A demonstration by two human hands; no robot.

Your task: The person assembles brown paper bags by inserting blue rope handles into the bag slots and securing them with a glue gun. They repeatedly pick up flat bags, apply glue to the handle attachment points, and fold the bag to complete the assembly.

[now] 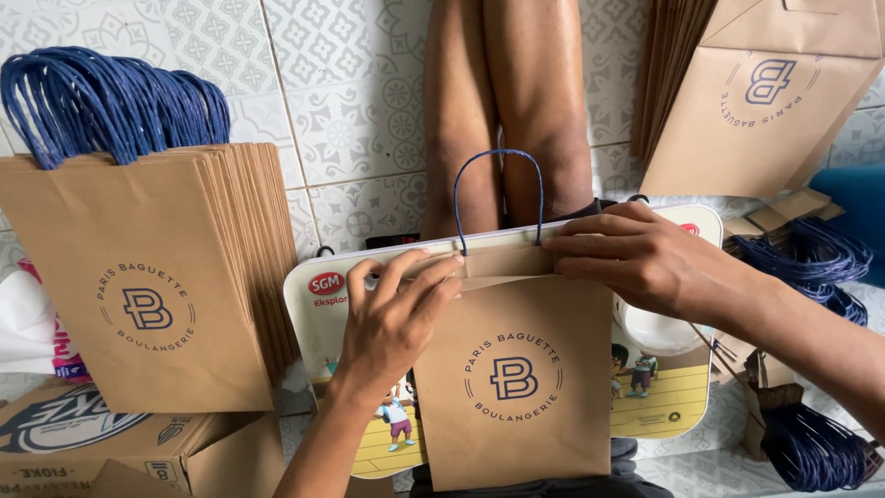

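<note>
A flat brown paper bag (516, 406) with a round dark blue logo lies on a white lap tray (318, 304) with cartoon pictures. Its blue cord handle (498, 189) stands up in a loop at the far edge. My left hand (392, 318) presses its fingers on the bag's folded top strip at the left. On the right end of the same fold rests my right hand (636, 258), fingers flat and close to the handle's right end. My bare legs (502, 101) show beyond the tray.
A thick upright stack of finished bags (152, 277) with blue handles (101, 97) stands at the left on a cardboard box (111, 452). More flat bags (765, 101) lean at the upper right. Loose blue cord bundles (811, 258) and small paper strips lie at the right on the tiled floor.
</note>
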